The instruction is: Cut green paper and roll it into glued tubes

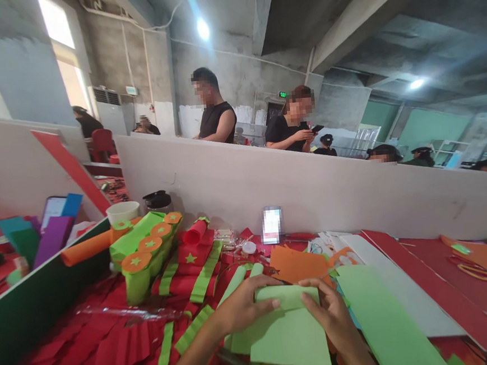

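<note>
A light green sheet of paper (291,333) is in both my hands, its far edge curled over into a roll. My left hand (247,306) grips the left end of the curl, thumb on top. At the right end, my right hand (323,305) presses with its thumb, the fingers behind the paper. Rolled green paper (233,283) lies just beyond my left hand. Flat green sheets (382,312) lie to the right of my right hand, and an orange sheet (299,261) is just beyond the hands.
A green paper model with orange star-marked discs (150,244) stands at the left, near a white cup (123,213). A lit phone (271,225) leans on the white partition (332,192). Scissors (472,268) lie at the right. Two people stand beyond the partition.
</note>
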`<state>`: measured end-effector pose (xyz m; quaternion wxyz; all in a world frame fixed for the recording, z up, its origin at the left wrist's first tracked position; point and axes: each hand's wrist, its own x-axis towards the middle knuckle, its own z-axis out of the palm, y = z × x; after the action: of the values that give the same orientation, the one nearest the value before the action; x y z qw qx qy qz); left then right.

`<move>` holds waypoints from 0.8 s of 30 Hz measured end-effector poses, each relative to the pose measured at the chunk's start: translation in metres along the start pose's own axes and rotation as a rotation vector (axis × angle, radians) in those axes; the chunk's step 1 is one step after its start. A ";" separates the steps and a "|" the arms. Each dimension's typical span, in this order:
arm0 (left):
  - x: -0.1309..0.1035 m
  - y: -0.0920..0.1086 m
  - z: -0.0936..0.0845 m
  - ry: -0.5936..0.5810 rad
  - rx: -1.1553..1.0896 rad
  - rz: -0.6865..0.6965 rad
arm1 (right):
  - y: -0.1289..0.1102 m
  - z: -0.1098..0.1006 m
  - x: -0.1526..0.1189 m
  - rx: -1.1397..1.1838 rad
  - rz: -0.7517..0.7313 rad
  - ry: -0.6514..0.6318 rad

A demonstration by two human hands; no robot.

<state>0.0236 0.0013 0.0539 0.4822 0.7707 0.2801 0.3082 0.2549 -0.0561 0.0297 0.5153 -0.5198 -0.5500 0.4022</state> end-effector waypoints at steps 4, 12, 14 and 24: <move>-0.002 0.000 -0.003 0.034 0.069 -0.040 | 0.007 0.007 0.001 -0.059 0.002 0.058; -0.001 -0.004 -0.025 0.119 0.133 -0.012 | -0.011 0.020 0.006 -0.251 -0.036 -0.068; -0.001 -0.005 -0.030 0.131 0.139 -0.002 | -0.025 0.021 0.013 -0.300 -0.066 -0.153; 0.000 0.007 -0.043 0.197 0.241 -0.015 | -0.061 0.019 0.069 -0.084 -0.170 -0.464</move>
<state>-0.0071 0.0235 0.0753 0.3584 0.7870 0.3668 0.3431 0.2313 0.0054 0.0967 0.3849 -0.3866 -0.7116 0.4428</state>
